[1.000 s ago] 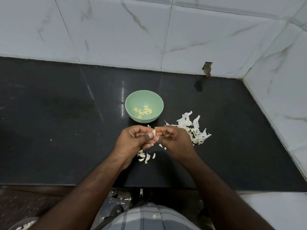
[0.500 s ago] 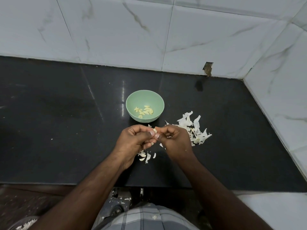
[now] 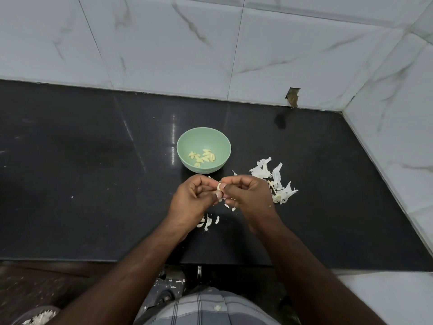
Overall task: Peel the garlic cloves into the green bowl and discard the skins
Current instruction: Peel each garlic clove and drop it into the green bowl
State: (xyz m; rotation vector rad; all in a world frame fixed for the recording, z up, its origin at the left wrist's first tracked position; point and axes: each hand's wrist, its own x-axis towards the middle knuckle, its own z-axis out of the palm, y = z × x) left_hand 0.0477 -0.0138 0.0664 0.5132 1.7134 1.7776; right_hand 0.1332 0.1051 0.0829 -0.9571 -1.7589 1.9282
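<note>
A garlic clove (image 3: 219, 186) is pinched between the fingertips of my left hand (image 3: 195, 202) and my right hand (image 3: 249, 195), just above the black counter. Both hands have curled fingers meeting at the clove. Right behind them stands the green bowl (image 3: 187, 143) with several peeled cloves (image 3: 202, 157) lying in its bottom. A pile of white garlic skins (image 3: 275, 181) lies on the counter to the right of my right hand. A few smaller skin bits (image 3: 208, 222) lie under my left wrist.
The black counter (image 3: 93, 172) ends at a white marble wall behind and on the right. A chipped hole (image 3: 292, 97) shows at the wall's base. Skin scraps lie on the floor below the counter's front edge, with a heap at the bottom left (image 3: 39, 317).
Both hands have stayed together at the clove and risen slightly toward the bowl. The fingers have shifted a little on the clove.
</note>
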